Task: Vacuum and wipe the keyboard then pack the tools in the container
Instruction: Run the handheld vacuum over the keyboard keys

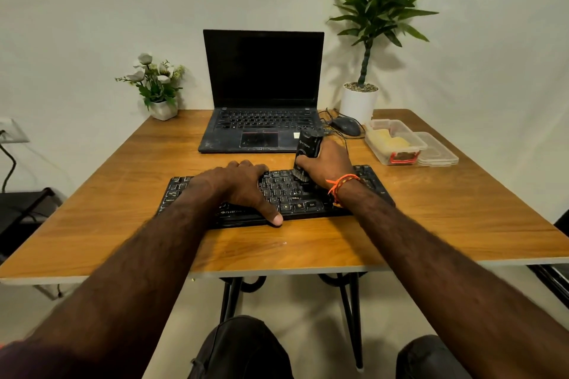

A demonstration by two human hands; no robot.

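Note:
A black keyboard (286, 194) lies across the middle of the wooden table (123, 181). My left hand (243, 184) rests flat on its left half, fingers spread over the keys and thumb on the front edge. My right hand (331, 164) grips a small black handheld vacuum (306, 152), held upright with its brush end down on the keys right of centre. A clear plastic container (397, 144) stands at the right of the table with a yellow cloth (389, 137) inside; its lid (438, 152) lies beside it.
An open black laptop (261, 101) sits behind the keyboard. A mouse (346, 125) with its cable lies right of the laptop. A small flower pot (160, 86) stands back left, a tall potted plant (360, 101) back right. A wall socket (12, 131) is at the left.

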